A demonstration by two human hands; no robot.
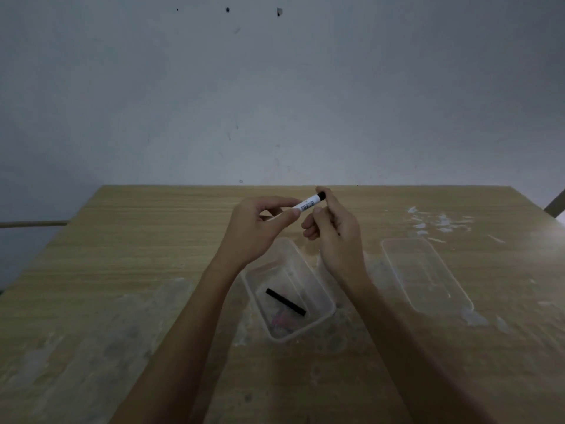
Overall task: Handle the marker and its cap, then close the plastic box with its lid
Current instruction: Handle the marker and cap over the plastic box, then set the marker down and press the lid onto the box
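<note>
A white marker [309, 204] with a label is held above the table, tilted up to the right. My left hand [260, 228] grips its barrel between thumb and fingers. My right hand [333, 228] pinches the black cap [321, 196] at the marker's right end. Below my hands stands the clear plastic box [324, 296], open, with a black stick-like object [286, 302] lying in it. The clear lid [426, 275] lies flat on the table to the right of the box.
The wooden table [122, 270] is stained with pale smears, and whitish scraps [434, 223] lie at the back right. A grey wall rises just behind the table's far edge. A chair part [555, 206] shows at the far right.
</note>
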